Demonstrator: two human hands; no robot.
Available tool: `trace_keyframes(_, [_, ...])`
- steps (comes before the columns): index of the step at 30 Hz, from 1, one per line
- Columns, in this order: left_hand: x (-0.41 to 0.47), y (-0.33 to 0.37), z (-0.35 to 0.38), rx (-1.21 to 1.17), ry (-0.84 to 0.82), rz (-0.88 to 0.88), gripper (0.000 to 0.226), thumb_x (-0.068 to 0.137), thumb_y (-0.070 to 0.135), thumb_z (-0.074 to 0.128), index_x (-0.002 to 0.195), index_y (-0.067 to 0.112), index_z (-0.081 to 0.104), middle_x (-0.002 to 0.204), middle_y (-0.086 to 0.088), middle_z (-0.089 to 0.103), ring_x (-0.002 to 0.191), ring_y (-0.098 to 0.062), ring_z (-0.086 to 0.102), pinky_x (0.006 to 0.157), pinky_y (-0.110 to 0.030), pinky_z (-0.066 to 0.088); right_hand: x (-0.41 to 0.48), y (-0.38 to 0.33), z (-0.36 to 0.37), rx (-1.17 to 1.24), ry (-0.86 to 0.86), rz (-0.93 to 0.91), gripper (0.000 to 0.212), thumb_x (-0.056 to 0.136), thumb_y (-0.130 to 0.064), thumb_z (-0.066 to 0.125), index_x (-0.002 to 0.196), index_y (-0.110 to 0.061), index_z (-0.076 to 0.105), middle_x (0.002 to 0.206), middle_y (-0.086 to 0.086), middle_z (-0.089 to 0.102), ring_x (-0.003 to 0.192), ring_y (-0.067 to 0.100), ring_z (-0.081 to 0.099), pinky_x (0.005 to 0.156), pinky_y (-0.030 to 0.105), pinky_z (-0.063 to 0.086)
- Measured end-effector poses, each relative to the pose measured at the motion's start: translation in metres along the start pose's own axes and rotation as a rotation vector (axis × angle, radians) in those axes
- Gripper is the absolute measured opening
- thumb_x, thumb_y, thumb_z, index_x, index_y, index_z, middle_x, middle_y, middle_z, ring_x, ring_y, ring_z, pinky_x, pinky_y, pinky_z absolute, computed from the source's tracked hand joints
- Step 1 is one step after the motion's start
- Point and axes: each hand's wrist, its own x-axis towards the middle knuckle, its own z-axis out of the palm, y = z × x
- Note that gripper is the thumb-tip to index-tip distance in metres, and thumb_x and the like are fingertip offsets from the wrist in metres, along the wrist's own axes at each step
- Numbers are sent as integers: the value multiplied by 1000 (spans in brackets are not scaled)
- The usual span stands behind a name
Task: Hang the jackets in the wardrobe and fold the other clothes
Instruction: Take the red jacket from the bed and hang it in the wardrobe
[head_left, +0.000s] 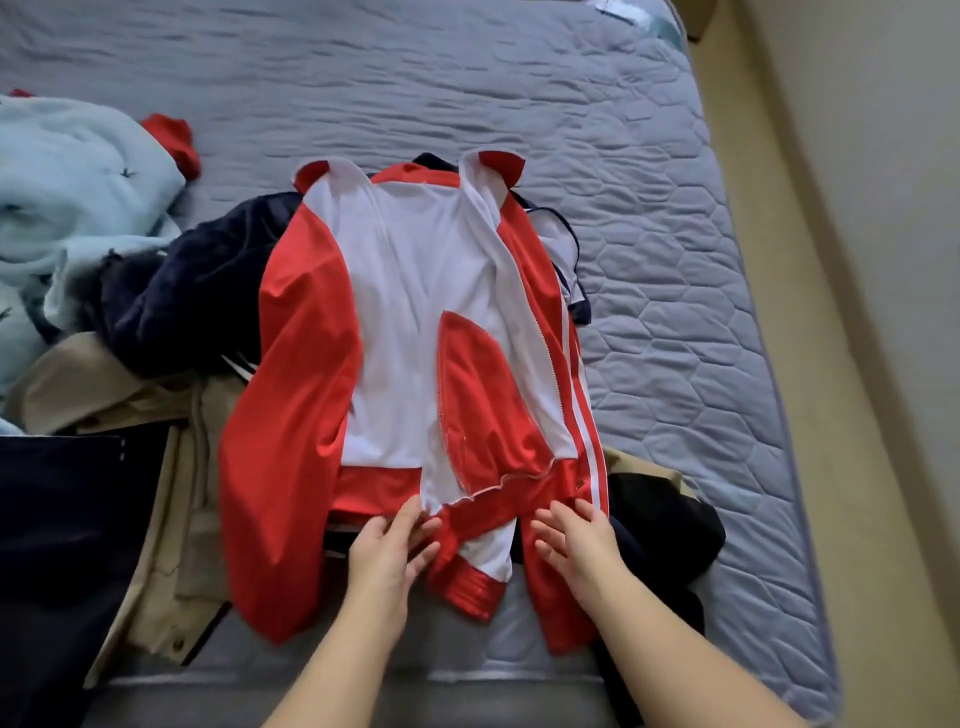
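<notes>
Here, a red and white jacket (410, 291) lies opened out, lining up, on the bed (649, 156), its collar toward the far edge and its hem at the near edge. Both hands rest on that hem with fingers fairly straight, gripping nothing: the left hand (387, 551) at the middle, the right hand (576, 540) just beside it. A beige coat (171, 545) and a navy garment (197, 291) lie under the jacket's left side.
</notes>
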Motion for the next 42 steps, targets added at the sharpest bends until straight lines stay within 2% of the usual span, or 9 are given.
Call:
trace_keyframes(5, [13, 5, 5, 3, -55, 7, 20, 92, 22, 59, 86, 4, 66, 75, -2, 74, 60, -11, 69, 48, -21, 54, 17, -10, 13, 275, -47, 161, 17, 97, -17, 55, 110, -7, 54, 80, 5, 63, 57, 11, 61, 40, 18, 44])
trace_keyframes(8, [16, 10, 2, 54, -63, 9, 21, 94, 22, 56, 89, 4, 66, 75, -3, 74, 60, -12, 69, 47, -20, 52, 21, -15, 17, 390, -70, 208, 17, 98, -19, 53, 93, -4, 60, 73, 2, 68, 48, 6, 62, 37, 14, 42])
trace_keyframes(13, [12, 17, -5, 72, -91, 4, 21, 93, 22, 56, 93, 4, 67, 77, -5, 74, 60, -12, 69, 47, -19, 51, 18, -28, 16, 794, -135, 211, 42, 100, -37, 44, 97, 2, 58, 80, 13, 71, 53, 14, 68, 40, 17, 49])
trace_keyframes(17, [9, 22, -10, 80, -99, 21, 21, 93, 22, 56, 90, 5, 67, 76, -5, 74, 59, -12, 69, 48, -20, 52, 14, -37, 19, 912, -57, 103, 22, 101, -16, 39, 102, -1, 54, 89, 13, 63, 72, 19, 64, 49, 22, 55])
trace_keyframes(21, [2, 26, -18, 44, -91, 28, 20, 93, 22, 57, 89, 5, 67, 76, -5, 74, 59, -12, 69, 48, -20, 53, -5, -34, 27, 642, -37, -237, 24, 94, 9, 43, 107, -4, 58, 92, 12, 68, 77, 16, 70, 67, 24, 59])
trace_keyframes(25, [-5, 31, -26, 5, -75, 41, 16, 91, 21, 59, 90, 7, 67, 74, -4, 73, 56, -11, 67, 48, -20, 53, -31, 6, 30, -277, -159, -564, 38, 86, 11, 53, 83, -21, 73, 84, -4, 75, 81, 11, 68, 75, 25, 54])
trace_keyframes(31, [-5, 31, -35, 50, -37, 55, 13, 89, 20, 63, 83, 8, 64, 62, 3, 68, 47, -4, 58, 45, -18, 49, -36, 35, 40, -29, -114, -187, 7, 90, -11, 63, 94, -6, 67, 84, 19, 63, 76, 22, 64, 63, 27, 57])
trace_keyframes(36, [-3, 26, -36, 105, -56, 75, 17, 89, 23, 62, 83, 8, 67, 60, 3, 66, 48, -4, 56, 47, -17, 47, -42, 50, 57, 448, 22, 70, 30, 86, 5, 63, 111, -5, 50, 85, 13, 63, 79, 23, 63, 72, 34, 56])
trace_keyframes(42, [-5, 28, -33, 342, -147, 209, 16, 85, 17, 68, 70, 13, 72, 54, 2, 62, 50, -6, 52, 48, -15, 43, -55, 46, 62, 283, -328, 260, 9, 80, -5, 69, 84, -10, 62, 74, 4, 70, 61, 10, 67, 56, 22, 53])
